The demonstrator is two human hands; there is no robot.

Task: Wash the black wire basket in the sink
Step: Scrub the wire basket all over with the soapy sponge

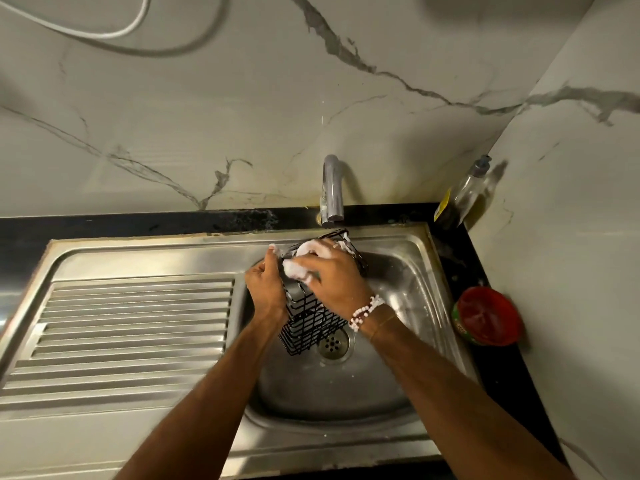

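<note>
1. Here, in the head view, a black wire basket (313,315) is held up over the bowl of a shiny steel sink (398,386). The basket is tilted, with its low end just above the round drain (334,342).
2. The left hand (265,287) is closed around the left side of the basket, near its top rim.
3. The right hand (334,280) is closed on a soapy white scrub pad (299,268) and presses it against the top of the basket. White foam sits on the pad, on the fingers and on the wire rim.
4. A band of white and dark beads (365,313) is around the right wrist.
5. A curved silver tap (332,192) stands behind the sink, just past the basket. No water can be seen coming from it.
6. The ribbed steel draining board (131,323) lies to the left of the bowl.
7. On the black counter at the right, a clear pump bottle (462,197) stands in the corner, and a round red tub (488,315) sits nearer.
8. The wall behind is pale marble with grey lines (242,98).
</note>
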